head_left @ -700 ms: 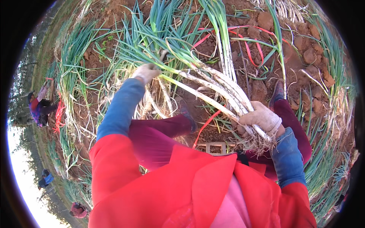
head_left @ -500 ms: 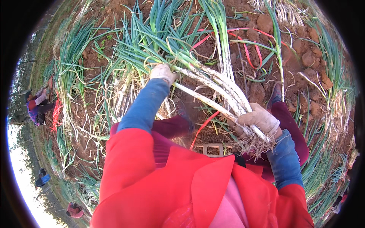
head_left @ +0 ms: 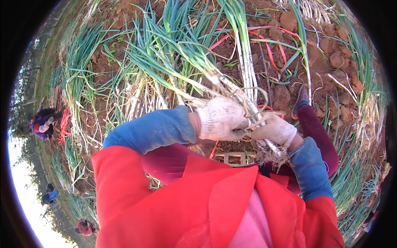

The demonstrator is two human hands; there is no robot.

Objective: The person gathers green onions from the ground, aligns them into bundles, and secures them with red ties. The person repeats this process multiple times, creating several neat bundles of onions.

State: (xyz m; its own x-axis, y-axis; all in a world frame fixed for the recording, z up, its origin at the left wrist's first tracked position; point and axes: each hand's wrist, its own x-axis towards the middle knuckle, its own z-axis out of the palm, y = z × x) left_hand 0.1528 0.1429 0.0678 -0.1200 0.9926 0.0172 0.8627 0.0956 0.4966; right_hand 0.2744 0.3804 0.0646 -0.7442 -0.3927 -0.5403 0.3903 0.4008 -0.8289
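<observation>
A bunch of green onions (head_left: pixel 231 87) slants across in front of me, its green leaves up and left, its white stalks running down to the roots (head_left: pixel 271 152). My right hand (head_left: pixel 275 131), in a dirty pale glove, is wrapped round the stalks just above the roots. Close beside it, my left hand (head_left: pixel 222 119), in a white knit glove, has its fingers closed at the same stalks; its fingertips are partly hidden. Dry, loose leaves curl up between the hands.
More green onions (head_left: pixel 142 93) lie piled at left, others (head_left: pixel 248 68) just beyond the bunch. Red ribbon (head_left: pixel 271 56) crosses the brown soil (head_left: pixel 281 97). A slatted frame (head_left: pixel 237 158) is between my legs, near my shoe (head_left: pixel 302 101). Another person (head_left: pixel 41 124) crouches far left.
My left hand has moved down and right from the leafy part to the lower stalks, next to my right hand. The right hand has shifted slightly left, still gripping the bunch.
</observation>
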